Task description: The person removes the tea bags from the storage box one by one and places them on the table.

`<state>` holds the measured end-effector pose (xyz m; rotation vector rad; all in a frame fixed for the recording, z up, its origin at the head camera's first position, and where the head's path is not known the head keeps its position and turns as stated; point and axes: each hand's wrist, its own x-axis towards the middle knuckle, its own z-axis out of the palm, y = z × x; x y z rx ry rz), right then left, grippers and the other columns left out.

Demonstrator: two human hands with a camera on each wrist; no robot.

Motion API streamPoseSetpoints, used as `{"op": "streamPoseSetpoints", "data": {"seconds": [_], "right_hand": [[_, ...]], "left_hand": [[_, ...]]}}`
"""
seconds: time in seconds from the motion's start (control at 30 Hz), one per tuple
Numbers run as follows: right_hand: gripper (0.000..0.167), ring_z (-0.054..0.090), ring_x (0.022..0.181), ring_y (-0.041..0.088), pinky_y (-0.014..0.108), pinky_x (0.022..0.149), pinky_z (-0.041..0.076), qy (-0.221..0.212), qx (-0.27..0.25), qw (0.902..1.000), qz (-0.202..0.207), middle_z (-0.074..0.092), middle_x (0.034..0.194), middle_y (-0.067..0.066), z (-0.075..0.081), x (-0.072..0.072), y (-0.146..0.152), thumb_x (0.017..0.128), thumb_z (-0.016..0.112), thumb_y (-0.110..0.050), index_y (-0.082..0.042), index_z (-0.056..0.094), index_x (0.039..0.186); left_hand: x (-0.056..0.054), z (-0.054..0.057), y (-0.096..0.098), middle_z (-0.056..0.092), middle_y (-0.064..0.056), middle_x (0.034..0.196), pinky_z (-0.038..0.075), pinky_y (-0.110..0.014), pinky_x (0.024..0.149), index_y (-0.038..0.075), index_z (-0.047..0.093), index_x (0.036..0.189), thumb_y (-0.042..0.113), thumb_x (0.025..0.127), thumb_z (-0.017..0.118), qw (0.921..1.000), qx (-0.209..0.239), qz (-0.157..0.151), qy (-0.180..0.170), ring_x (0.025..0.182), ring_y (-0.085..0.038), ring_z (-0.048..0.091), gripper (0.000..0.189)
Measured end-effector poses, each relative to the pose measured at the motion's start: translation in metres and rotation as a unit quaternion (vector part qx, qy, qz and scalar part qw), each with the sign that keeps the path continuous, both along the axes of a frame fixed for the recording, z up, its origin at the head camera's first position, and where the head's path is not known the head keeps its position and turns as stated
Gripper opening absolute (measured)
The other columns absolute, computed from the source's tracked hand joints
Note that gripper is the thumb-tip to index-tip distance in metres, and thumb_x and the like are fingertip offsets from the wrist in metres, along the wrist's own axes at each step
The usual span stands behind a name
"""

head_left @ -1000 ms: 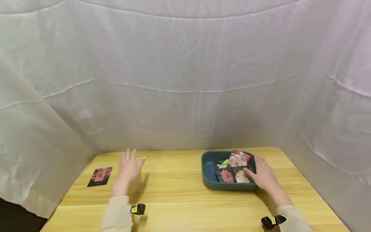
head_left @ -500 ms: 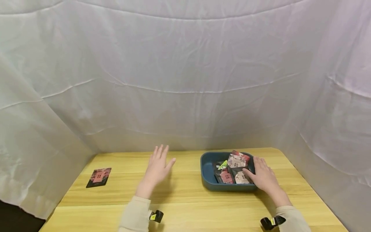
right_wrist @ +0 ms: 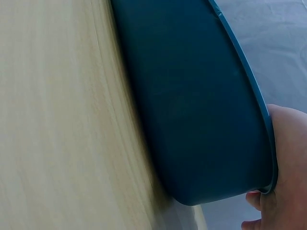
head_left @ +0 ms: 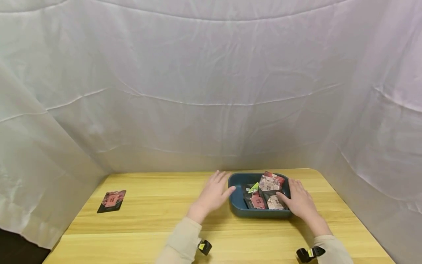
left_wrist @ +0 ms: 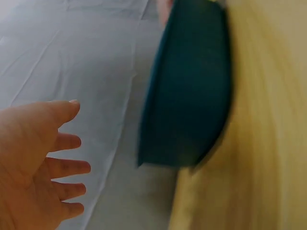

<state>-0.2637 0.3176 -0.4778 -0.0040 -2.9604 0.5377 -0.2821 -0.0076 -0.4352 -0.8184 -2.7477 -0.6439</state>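
A dark blue rectangular tub (head_left: pixel 260 213) stands on the right part of the table. My right hand (head_left: pixel 301 201) grips its right end, thumb over the rim and fingers outside the wall. In the tub lie a red floral packet (head_left: pixel 271 181), a black packet with a pink label (head_left: pixel 258 201) and one with a pale label (head_left: pixel 275 202). A bright green piece (head_left: pixel 254 187) shows among them. My left hand (head_left: pixel 212 192) hovers by the tub's left end, fingers spread and holding nothing. The left wrist view shows this hand (left_wrist: pixel 41 165) apart from the tub.
A flat black packet with a red and pink front (head_left: pixel 112 201) lies alone at the table's left side. Pale cloth (head_left: pixel 211 110) hangs behind the wooden table (head_left: pixel 132 249) and along both sides. Each wrist wears a small black camera (head_left: pixel 204 247).
My left hand has travelled right across the table, from near the lone packet to the tub's left end. The right hand stays on the tub.
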Motion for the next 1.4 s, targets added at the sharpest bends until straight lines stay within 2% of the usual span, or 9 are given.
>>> {"op": "streamPoseSetpoints", "data": {"seconds": [0.2, 0.33, 0.6, 0.67, 0.8, 0.9, 1.03, 1.2, 1.4], "right_hand": [[0.095, 0.013, 0.143, 0.053, 0.071, 0.112, 0.015, 0.001, 0.002, 1.0, 0.0, 0.017, 0.153, 0.038, 0.001, 0.0, 0.001, 0.096, 0.047, -0.058, 0.013, 0.015, 0.15], [0.095, 0.014, 0.143, 0.053, 0.071, 0.112, 0.016, 0.002, 0.001, 1.0, -0.001, 0.017, 0.153, 0.038, 0.001, 0.002, 0.002, 0.096, 0.048, -0.058, 0.013, 0.016, 0.149], [0.095, 0.014, 0.143, 0.053, 0.07, 0.113, 0.016, 0.002, -0.001, 1.0, -0.002, 0.018, 0.153, 0.038, -0.001, 0.003, 0.002, 0.095, 0.048, -0.058, 0.013, 0.016, 0.149], [0.094, 0.015, 0.143, 0.053, 0.07, 0.113, 0.017, 0.004, 0.0, 1.0, -0.002, 0.018, 0.153, 0.038, -0.001, 0.002, 0.002, 0.096, 0.049, -0.057, 0.013, 0.016, 0.149], [0.094, 0.016, 0.143, 0.053, 0.07, 0.112, 0.019, 0.011, 0.001, 0.9999, 0.002, 0.02, 0.152, 0.038, -0.001, 0.001, 0.001, 0.095, 0.05, -0.056, 0.014, 0.018, 0.149], [0.093, 0.017, 0.142, 0.053, 0.069, 0.112, 0.02, 0.013, 0.003, 0.9999, 0.003, 0.021, 0.152, 0.038, -0.002, 0.001, 0.001, 0.095, 0.05, -0.056, 0.014, 0.019, 0.149], [0.094, 0.017, 0.143, 0.053, 0.069, 0.112, 0.02, 0.011, 0.002, 0.9999, 0.002, 0.02, 0.152, 0.038, -0.002, 0.001, 0.0, 0.095, 0.05, -0.056, 0.014, 0.018, 0.149], [0.094, 0.016, 0.143, 0.052, 0.069, 0.112, 0.019, 0.007, -0.002, 1.0, 0.003, 0.019, 0.153, 0.038, -0.001, 0.001, 0.001, 0.095, 0.05, -0.057, 0.013, 0.017, 0.149], [0.093, 0.015, 0.143, 0.052, 0.07, 0.112, 0.018, 0.005, -0.004, 1.0, 0.004, 0.019, 0.153, 0.037, -0.001, 0.001, 0.002, 0.096, 0.05, -0.055, 0.013, 0.017, 0.15]], "left_hand": [[0.001, -0.014, 0.033, 0.049, -0.012, 0.147, 0.028, -0.043, 0.12, 0.012, 0.048, 0.143, 0.043, 0.103, 0.043, 0.9978, -0.049, -0.041, 0.018, 0.142, -0.033, 0.039, 0.052], [0.002, -0.023, 0.05, 0.054, -0.01, 0.143, 0.032, -0.04, 0.119, 0.013, 0.053, 0.139, 0.04, 0.103, 0.045, 0.9953, -0.073, -0.057, 0.025, 0.14, -0.03, 0.042, 0.046], [0.004, -0.033, 0.068, 0.062, -0.004, 0.133, 0.033, -0.035, 0.118, 0.016, 0.06, 0.133, 0.042, 0.102, 0.044, 0.9903, -0.12, -0.049, 0.05, 0.136, -0.024, 0.048, 0.043], [0.005, -0.032, 0.07, 0.062, -0.003, 0.134, 0.033, -0.037, 0.118, 0.019, 0.058, 0.135, 0.045, 0.103, 0.041, 0.9886, -0.139, -0.043, 0.039, 0.137, -0.024, 0.046, 0.045], [0.008, -0.03, 0.072, 0.06, -0.002, 0.138, 0.031, -0.04, 0.118, 0.024, 0.053, 0.14, 0.05, 0.103, 0.033, 0.9848, -0.173, -0.02, -0.004, 0.14, -0.024, 0.042, 0.049], [0.009, -0.029, 0.073, 0.06, 0.0, 0.137, 0.031, -0.041, 0.118, 0.026, 0.052, 0.141, 0.053, 0.103, 0.032, 0.9828, -0.183, -0.008, -0.023, 0.139, -0.024, 0.043, 0.051], [0.008, -0.029, 0.073, 0.062, 0.0, 0.134, 0.034, -0.04, 0.115, 0.024, 0.054, 0.139, 0.053, 0.102, 0.036, 0.9861, -0.165, -0.004, -0.016, 0.133, -0.022, 0.049, 0.05], [0.006, -0.033, 0.071, 0.066, -0.001, 0.122, 0.04, -0.037, 0.109, 0.019, 0.063, 0.127, 0.043, 0.101, 0.048, 0.9965, -0.083, -0.005, 0.006, 0.119, -0.019, 0.058, 0.038], [0.007, -0.034, 0.068, 0.068, 0.002, 0.106, 0.046, -0.034, 0.101, 0.018, 0.072, 0.106, 0.035, 0.098, 0.056, 0.9998, 0.0, -0.013, 0.014, 0.104, -0.017, 0.062, 0.024]]}}
